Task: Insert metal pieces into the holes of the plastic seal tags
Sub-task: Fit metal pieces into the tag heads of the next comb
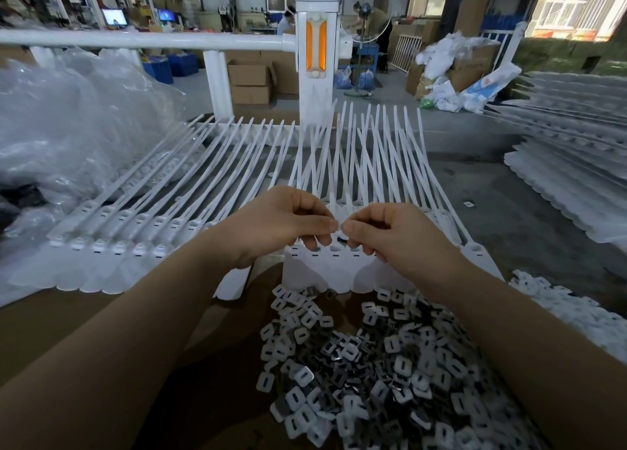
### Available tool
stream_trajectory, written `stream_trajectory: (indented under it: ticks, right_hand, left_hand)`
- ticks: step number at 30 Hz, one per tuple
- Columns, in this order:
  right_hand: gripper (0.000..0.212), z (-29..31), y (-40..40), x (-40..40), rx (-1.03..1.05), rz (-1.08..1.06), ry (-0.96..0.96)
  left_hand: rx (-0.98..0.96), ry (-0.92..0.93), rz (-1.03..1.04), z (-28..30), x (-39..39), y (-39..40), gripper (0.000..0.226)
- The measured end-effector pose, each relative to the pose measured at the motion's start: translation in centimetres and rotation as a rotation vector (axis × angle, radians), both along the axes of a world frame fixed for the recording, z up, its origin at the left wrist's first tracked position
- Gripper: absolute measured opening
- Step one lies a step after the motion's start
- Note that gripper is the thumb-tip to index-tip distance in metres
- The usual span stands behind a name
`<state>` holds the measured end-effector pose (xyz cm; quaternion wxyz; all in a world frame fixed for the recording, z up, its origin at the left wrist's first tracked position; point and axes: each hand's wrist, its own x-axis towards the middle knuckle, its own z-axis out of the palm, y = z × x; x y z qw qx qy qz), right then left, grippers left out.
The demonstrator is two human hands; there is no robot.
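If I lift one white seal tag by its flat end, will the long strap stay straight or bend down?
Probably it bends. The straps of the seal tags are long and thin, and several already curve and cross one another, so they look flexible. A tag also seems light: thin plastic, lying loosely in rows. Its flat end looks stiffer, being wider.

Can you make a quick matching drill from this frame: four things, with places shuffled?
Things
1. heap of small grey metal pieces
2. row of white plastic seal tags
3. crumpled clear plastic bags
4. white post with orange reflector

Places
A. far left of the bench
B. behind the tags, centre
C. nearest the camera, below the forearms
D. directly under the two hands

Pairs: 1-C, 2-D, 3-A, 4-B
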<state>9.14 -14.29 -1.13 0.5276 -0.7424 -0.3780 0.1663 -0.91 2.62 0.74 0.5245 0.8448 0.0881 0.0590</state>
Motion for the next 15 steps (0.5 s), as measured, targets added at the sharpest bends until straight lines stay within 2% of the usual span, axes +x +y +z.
stream_trajectory:
  ticks: [4, 10, 15]
  right_hand:
    - [0.015, -0.3, 0.2, 0.1, -0.11, -0.059, -0.138]
    - [0.019, -0.6, 0.3, 0.1, -0.169, -0.048, -0.204]
    - [0.017, -0.6, 0.3, 0.1, -0.182, -0.041, -0.215]
  left_hand:
    - [0.081, 0.014, 0.102, -0.4, 0.3, 0.3, 0.007]
    - [0.382, 0.126, 0.169, -1.1, 0.4, 0.5, 0.008]
    - [0.435, 0.161, 0.179, -1.2, 0.4, 0.5, 0.008]
